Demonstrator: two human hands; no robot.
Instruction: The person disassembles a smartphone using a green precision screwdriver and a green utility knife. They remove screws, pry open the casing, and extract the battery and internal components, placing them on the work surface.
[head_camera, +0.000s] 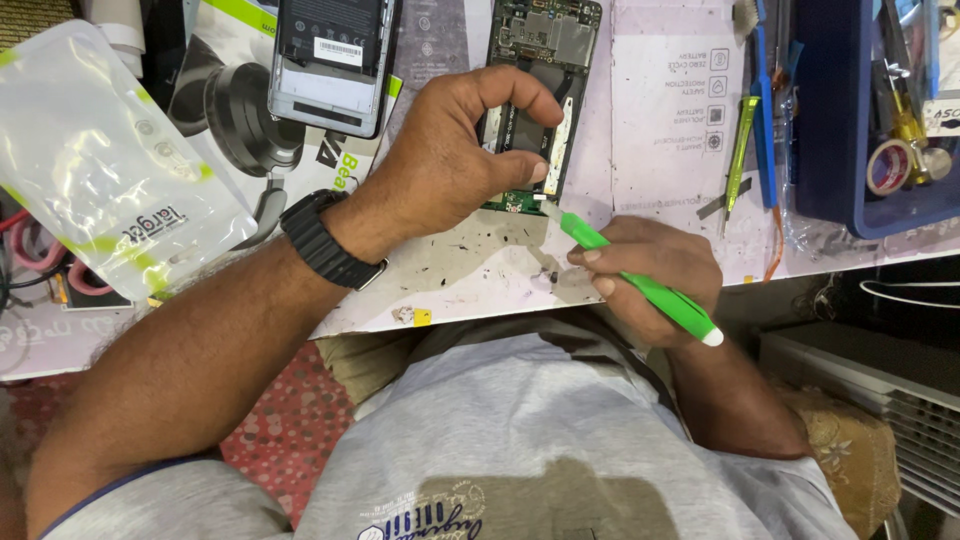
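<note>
Fingers of the left hand are curling closed around an opened phone lying near the desk's far edge. The right hand is gripping a green screwdriver tightly, its tip touching the phone's lower end.

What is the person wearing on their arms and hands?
The left hand and right hand are bare, with no gloves and no rings that I can see. A chunky black ribbed-band wristwatch sits on the left wrist. Both forearms are uncovered; the short sleeves of a grey T-shirt end higher up.
</note>
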